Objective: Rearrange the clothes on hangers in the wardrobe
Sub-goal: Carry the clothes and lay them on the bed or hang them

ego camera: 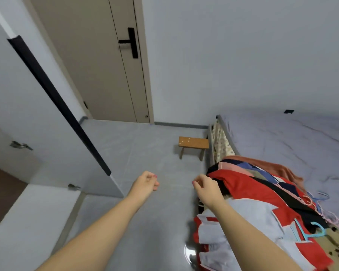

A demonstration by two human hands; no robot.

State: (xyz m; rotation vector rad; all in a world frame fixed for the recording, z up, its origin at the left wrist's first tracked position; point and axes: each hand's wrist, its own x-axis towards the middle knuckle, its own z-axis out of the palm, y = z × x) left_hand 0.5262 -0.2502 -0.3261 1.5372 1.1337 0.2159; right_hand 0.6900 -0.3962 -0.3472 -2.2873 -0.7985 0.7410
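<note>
— Grey floor tiles (145,145) filled the middle of the room, with a bed (294,145) along the right. Where were the clothes?

— Heaped in a pile of clothes (266,194) on the bed's near left corner, spilling over its left edge toward the floor. I saw nothing of the wardrobe's inside. Only the wardrobe door (37,114) showed, swung open at the left.

— Why the bed?

— A staging place, I'd judge. The garments lay flat with hangers in them. A blue hanger (309,232) and some pink hangers (330,219) poked out at the pile's right side, so each piece could be lifted by its hook and carried across.

— And the hands?

— The left hand (147,182) hung over the floor between the wardrobe door and the bed. Its fingers were loosely curled and held nothing, probably kept free to take a hanger. The right hand (205,185) was at the pile's left edge, fingers bent close against the red garment (241,185) lying on top. Whether it pinched the cloth or only touched it, I couldn't tell.

— Anything in the way?

— A wooden stool (193,143) stood just beside the bed's left edge, further along and well apart from both hands.
</note>
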